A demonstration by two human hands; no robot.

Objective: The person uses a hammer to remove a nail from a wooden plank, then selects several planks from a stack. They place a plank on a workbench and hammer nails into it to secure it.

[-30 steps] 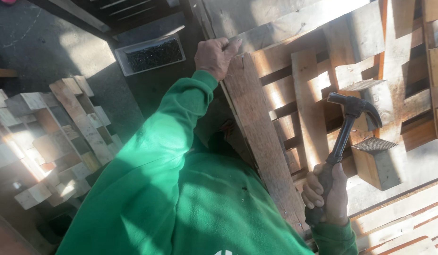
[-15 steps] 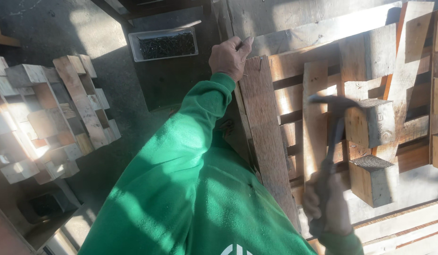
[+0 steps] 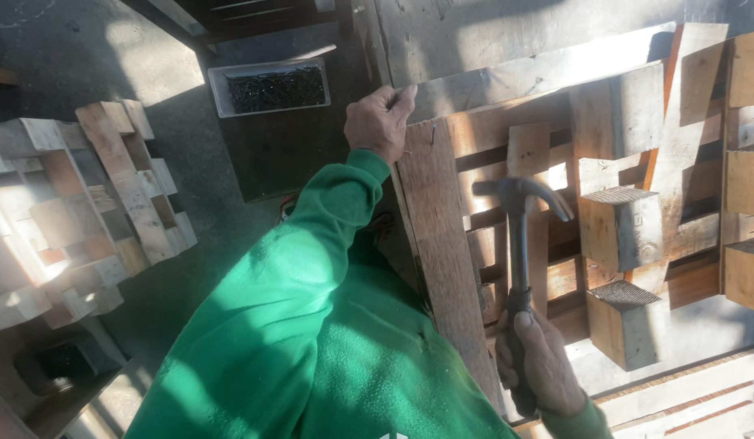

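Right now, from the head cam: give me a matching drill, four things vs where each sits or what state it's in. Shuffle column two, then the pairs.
Things:
1. dark steel claw hammer
2. pale rectangular tray of dark nails
3. left hand
4. stack of pale wooden blocks and slats

Places or states:
A. far left, on the ground
B. gripping the top end of the brown wooden board
C. held by the handle in the right hand, head raised over the pallet
D. at the top, beyond the left hand

Pairs: 1-C, 2-D, 3-B, 4-A
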